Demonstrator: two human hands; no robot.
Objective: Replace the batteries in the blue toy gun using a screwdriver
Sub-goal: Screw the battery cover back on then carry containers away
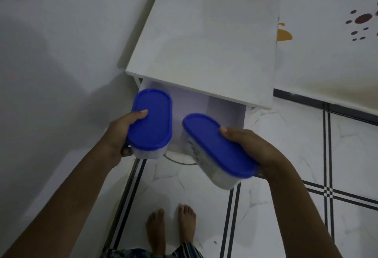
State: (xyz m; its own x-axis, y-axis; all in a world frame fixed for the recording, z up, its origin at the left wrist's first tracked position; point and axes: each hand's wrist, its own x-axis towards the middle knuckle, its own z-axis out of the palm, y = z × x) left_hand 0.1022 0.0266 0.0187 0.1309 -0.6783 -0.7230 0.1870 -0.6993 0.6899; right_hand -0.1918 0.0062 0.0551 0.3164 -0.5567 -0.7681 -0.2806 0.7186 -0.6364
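I hold two oval clear plastic containers with blue lids above an open drawer. My left hand (120, 135) grips the left container (152, 118) from its side, thumb on the lid. My right hand (257, 151) grips the right container (216, 145), which is tilted down to the right. What the containers hold is too blurred to tell. No blue toy gun, screwdriver or batteries show.
A white table (204, 39) stands against the wall, its drawer (225, 110) pulled out below the front edge. A bed or mat with a printed pattern (331, 43) lies to the right. My bare feet (169, 225) stand on white tiled floor with black lines.
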